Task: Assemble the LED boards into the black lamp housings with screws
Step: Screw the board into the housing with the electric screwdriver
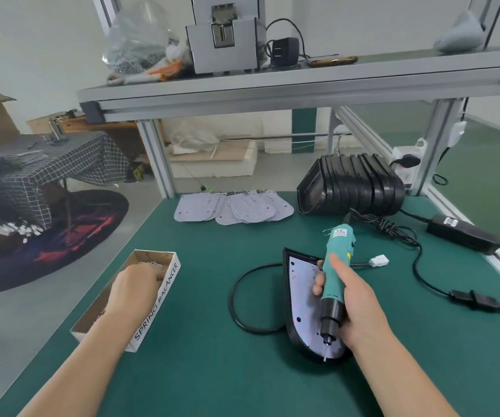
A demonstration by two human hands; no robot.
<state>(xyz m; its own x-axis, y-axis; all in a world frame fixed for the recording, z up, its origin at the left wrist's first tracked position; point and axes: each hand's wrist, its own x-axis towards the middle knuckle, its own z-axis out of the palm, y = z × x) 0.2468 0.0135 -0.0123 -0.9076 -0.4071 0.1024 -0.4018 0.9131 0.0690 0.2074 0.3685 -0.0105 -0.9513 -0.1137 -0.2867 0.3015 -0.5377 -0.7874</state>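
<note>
Right hand (pixel 360 305) grip is clenching around the teal screwdriver (pixel 334 284), bit tip resting on the LED board (pixel 304 299) sitting in the black housing (pixel 295 335) on the green counter (pixel 212 356). Left hand (pixel 135 288) is reaching into the screw box (pixel 164 299); I cannot tell its grip.

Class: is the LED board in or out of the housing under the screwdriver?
In. The LED board lies inside the black housing, whose rim shows around it.

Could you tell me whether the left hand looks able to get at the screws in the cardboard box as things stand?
Probably yes: the left hand is already inside the open-topped cardboard box, fingers down among the screws, with no lid or other object in its way.
</note>
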